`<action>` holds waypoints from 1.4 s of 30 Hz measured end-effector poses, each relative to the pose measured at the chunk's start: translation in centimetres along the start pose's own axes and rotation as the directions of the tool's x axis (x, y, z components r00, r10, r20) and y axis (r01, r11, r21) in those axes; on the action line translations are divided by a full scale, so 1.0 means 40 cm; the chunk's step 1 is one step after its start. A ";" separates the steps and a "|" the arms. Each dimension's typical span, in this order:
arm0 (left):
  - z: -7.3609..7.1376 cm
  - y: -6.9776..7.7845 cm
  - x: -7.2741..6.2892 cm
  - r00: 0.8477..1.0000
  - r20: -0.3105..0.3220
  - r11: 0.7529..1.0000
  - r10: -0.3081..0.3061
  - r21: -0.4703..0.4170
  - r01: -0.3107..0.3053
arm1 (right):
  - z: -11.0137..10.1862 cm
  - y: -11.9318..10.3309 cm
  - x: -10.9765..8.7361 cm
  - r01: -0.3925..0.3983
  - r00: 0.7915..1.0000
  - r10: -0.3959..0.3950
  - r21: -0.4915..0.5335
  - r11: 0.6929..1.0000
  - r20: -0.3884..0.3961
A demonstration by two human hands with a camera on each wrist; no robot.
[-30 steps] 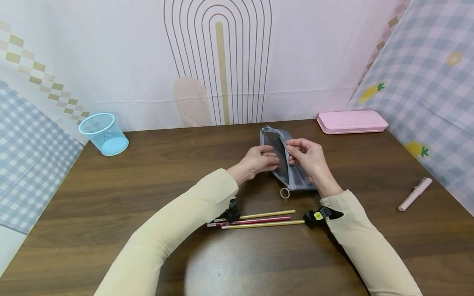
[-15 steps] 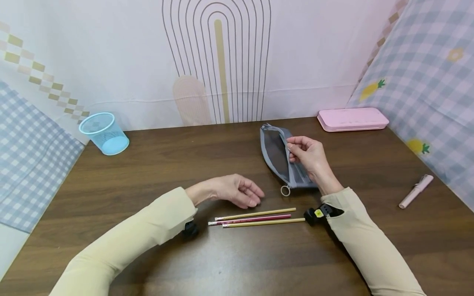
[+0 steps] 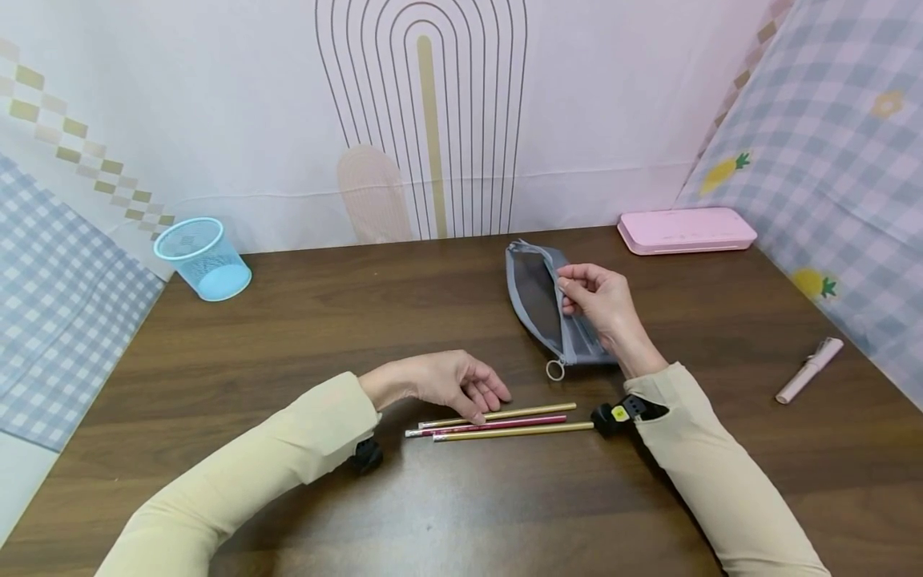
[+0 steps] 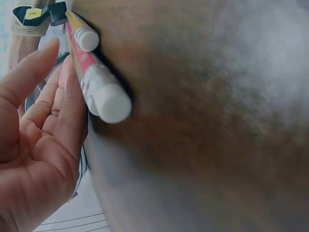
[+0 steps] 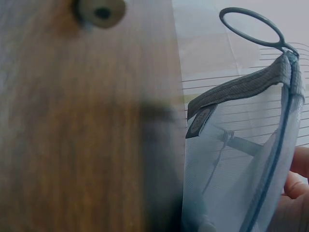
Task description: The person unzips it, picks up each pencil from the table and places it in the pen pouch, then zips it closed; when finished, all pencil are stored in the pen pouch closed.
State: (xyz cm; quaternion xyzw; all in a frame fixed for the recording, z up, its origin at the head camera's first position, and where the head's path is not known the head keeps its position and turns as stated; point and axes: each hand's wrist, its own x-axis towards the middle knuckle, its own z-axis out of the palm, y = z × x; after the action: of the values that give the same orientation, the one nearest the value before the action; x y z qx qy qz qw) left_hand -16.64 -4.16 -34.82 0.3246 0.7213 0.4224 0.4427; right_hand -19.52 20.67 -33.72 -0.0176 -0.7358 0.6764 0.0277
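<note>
Two gold pencils and a red pencil lie side by side on the wooden table, their white eraser ends to the left. My left hand is over the far gold pencil, thumb tip overlapping the pencils in the head view. In the left wrist view the fingers are loosely bent beside the pencils, with nothing gripped. My right hand pinches one zipper edge of a grey mesh zip pouch, holding its mouth apart. A ring pull hangs at the pouch's near end.
At the back left stands a blue mesh pen cup. A pink pencil case lies at the back right, and a pale pink pen rests near the right edge. Patterned cloth hangs behind the table and along its sides.
My left hand has left the pouch opening, come back to the left and nearer, and lowered over the pencils. The right hand keeps its pinch on the pouch.
</note>
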 end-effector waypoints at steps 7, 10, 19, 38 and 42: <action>0.004 0.005 0.001 0.999 -0.024 0.995 0.037 0.096 -0.034 | -0.002 -0.003 0.001 0.022 1.000 -0.022 0.016 1.000 0.002; 0.006 0.007 0.000 0.999 -0.032 0.991 0.036 0.131 -0.032 | -0.001 -0.004 0.004 0.021 1.000 -0.021 0.016 1.000 0.000; 0.008 0.010 -0.006 0.999 -0.044 0.979 0.015 0.202 -0.006 | 0.000 -0.009 0.002 0.005 1.000 -0.005 -0.004 1.000 0.000; -0.134 0.013 -0.013 0.983 -0.164 0.943 -0.085 -0.333 0.026 | 0.000 -0.001 0.002 0.001 1.000 -0.001 0.019 1.000 -0.001; -0.135 0.020 0.046 0.962 -0.255 0.865 -0.099 -0.500 -0.044 | 0.001 0.000 -0.001 -0.012 1.000 0.012 0.031 0.999 -0.005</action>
State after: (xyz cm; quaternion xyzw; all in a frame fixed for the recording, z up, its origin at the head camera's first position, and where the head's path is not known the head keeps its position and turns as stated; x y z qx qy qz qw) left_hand -22.23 -4.01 -33.42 0.1270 0.6451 0.6292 0.4146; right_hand -19.46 20.64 -33.74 -0.0235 -0.7251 0.6878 0.0259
